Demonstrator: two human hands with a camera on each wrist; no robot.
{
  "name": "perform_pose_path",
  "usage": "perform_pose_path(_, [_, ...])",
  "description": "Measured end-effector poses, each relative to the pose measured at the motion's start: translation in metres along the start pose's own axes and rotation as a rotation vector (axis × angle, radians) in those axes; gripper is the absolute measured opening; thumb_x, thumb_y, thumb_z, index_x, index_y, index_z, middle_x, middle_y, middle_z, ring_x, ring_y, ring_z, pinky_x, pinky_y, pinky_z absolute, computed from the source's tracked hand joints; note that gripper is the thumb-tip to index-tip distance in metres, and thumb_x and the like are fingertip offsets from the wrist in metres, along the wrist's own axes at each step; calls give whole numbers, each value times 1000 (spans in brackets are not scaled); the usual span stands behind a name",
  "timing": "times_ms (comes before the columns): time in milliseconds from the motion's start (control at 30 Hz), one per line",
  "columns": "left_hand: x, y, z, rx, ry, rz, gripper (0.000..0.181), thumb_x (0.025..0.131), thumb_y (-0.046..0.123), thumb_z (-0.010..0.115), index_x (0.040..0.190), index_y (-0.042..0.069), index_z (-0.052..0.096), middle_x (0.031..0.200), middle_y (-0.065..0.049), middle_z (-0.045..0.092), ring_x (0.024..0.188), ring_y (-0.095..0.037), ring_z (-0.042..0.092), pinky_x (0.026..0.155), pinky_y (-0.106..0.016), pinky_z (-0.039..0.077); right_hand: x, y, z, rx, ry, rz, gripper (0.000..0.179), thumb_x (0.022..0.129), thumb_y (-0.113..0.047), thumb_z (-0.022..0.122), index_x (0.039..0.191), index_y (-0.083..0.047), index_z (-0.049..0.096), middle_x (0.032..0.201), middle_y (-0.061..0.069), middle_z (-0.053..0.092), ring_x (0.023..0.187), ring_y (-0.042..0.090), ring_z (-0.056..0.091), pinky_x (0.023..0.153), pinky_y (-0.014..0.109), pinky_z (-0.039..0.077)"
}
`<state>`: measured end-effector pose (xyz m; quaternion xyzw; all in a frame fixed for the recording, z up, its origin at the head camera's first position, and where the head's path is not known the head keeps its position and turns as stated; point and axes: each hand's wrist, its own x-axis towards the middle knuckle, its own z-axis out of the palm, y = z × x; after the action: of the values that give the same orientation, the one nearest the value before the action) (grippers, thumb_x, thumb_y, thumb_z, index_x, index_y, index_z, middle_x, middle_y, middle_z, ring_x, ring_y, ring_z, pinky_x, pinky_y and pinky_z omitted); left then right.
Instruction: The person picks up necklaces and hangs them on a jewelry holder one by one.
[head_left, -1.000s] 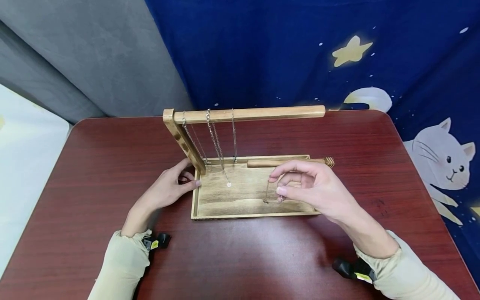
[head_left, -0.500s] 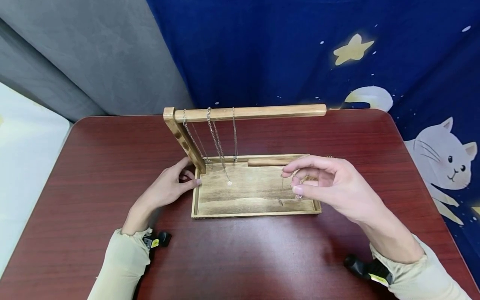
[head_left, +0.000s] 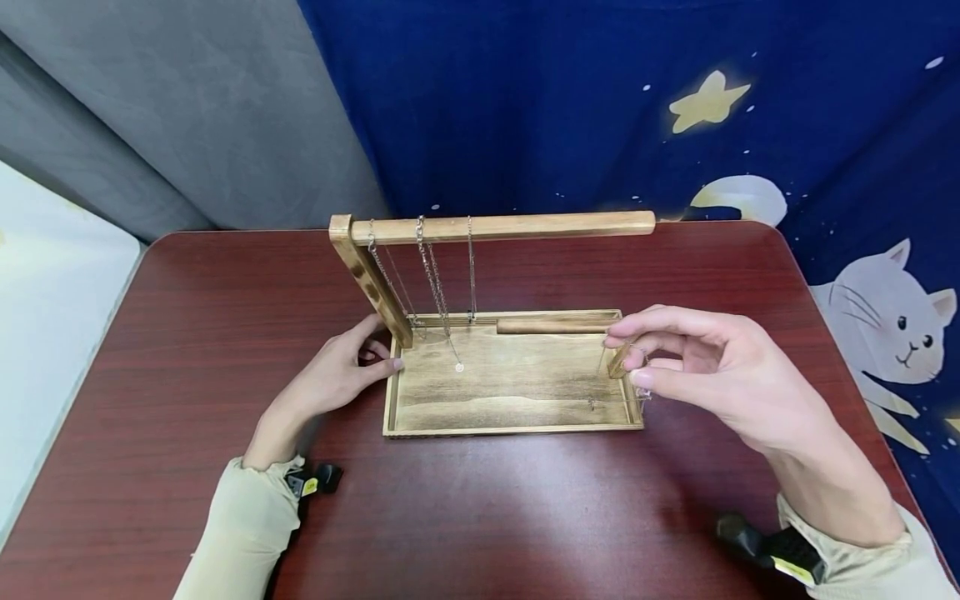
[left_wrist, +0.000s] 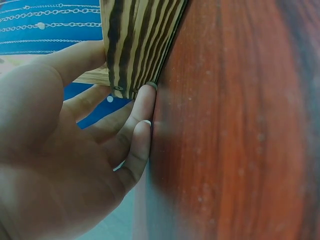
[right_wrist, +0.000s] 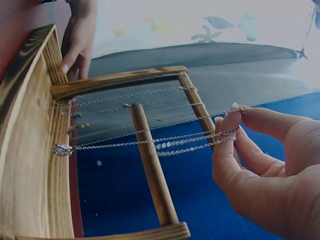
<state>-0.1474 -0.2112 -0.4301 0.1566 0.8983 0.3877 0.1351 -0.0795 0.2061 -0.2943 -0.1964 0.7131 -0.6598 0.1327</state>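
A wooden jewelry stand (head_left: 555,223) with a shallow tray base (head_left: 510,383) stands on the table. At its left end my left hand (head_left: 337,371) grips the tray's wall, thumb on the rim and fingers along the back corner. My right hand (head_left: 720,362) is over the tray's right end, pinching a silver necklace (right_wrist: 107,144) between thumb and fingers. A sparkling crystal pendant (right_wrist: 61,150) hangs from its chain. A shorter glittering strand (right_wrist: 181,149) also loops from these fingers. Several necklaces (head_left: 432,275) hang on the left half of the upper bar.
A shorter lower bar (head_left: 551,327) runs along the tray's back, its right end partly hidden by my right fingers. The stand's left post (head_left: 371,283) rises beside my left hand. Reddish wooden table (head_left: 480,517) lies all around; curtains (head_left: 510,108) hang behind it.
My right hand has moved right with the necklace, from over the tray to its right end. The left hand has stayed on the tray, and the stand has not moved.
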Motion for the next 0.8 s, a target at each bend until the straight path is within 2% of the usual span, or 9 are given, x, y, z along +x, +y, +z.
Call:
perform_pose_path(300, [-1,0,0,-7,11,-1,52,94,29,71,139,16,47,92,-3,69,84,-15,64,75,-30,48,-12,4,-18,102,24,-50,44,86,26,56,127,11,57,124,16,63,101,21,64,68,27,56])
perform_pose_path(467, [-2,0,1,-6,14,-9,51,94,28,71,139,17,48,92,-2,69,84,-15,64,75,-30,48,-16,9,-28,185,59,-63,48,84,31,52,129,14,54,127,16,63,103,20,65,73,24,56])
perform_pose_path(800, [0,0,1,6,1,-15,51,95,29,70,139,16,47,94,-3,69,85,-15,63,76,-33,48,-24,9,-46,194,119,-66,50,86,32,47,134,16,48,130,19,61,106,22,62,82,24,56])
